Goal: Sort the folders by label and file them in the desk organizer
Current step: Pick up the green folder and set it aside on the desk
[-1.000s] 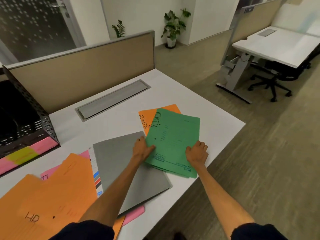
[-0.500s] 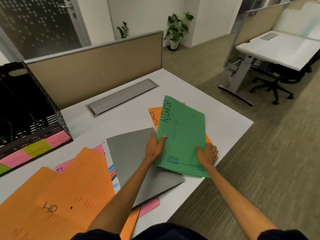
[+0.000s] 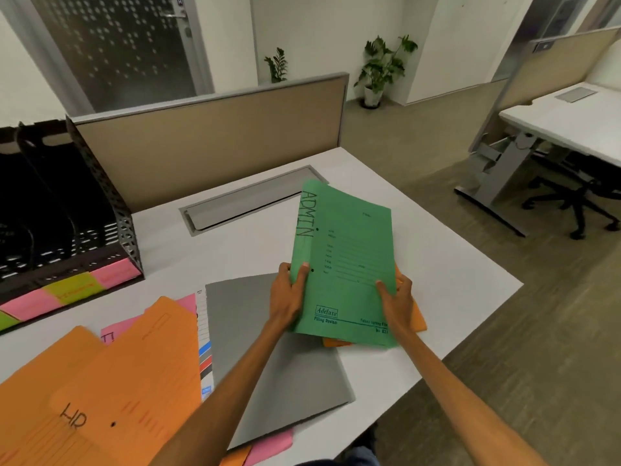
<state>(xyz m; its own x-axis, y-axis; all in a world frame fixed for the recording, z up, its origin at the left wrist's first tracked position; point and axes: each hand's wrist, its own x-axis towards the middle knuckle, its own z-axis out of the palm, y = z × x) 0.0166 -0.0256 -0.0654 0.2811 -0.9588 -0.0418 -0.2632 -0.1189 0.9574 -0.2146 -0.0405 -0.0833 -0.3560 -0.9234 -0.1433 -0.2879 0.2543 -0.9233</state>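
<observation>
Both hands hold up a green folder (image 3: 349,250) marked ADMIN, tilted above the white desk (image 3: 447,264). My left hand (image 3: 289,294) grips its left spine edge and my right hand (image 3: 396,297) its lower right part. An orange folder (image 3: 418,317) sits right behind the green one, mostly hidden; I cannot tell whether it is also held. A grey folder (image 3: 265,344) lies flat beneath my left arm. Orange folders (image 3: 127,375), one marked HR, lie at the lower left over a pink folder (image 3: 112,332). The black mesh desk organizer (image 3: 77,210) stands at the far left, with pink and yellow-green labels along its front.
A tan partition (image 3: 215,136) runs along the back of the desk, with a grey cable hatch (image 3: 248,200) in front of it. The desk's right edge drops to carpet. Another desk (image 3: 571,126) and a black office chair (image 3: 578,200) stand at the far right.
The green ADMIN folder has been lifted off the desk and tipped up towards upright, both hands shifting their hold on it. The orange folder under it has come along behind it.
</observation>
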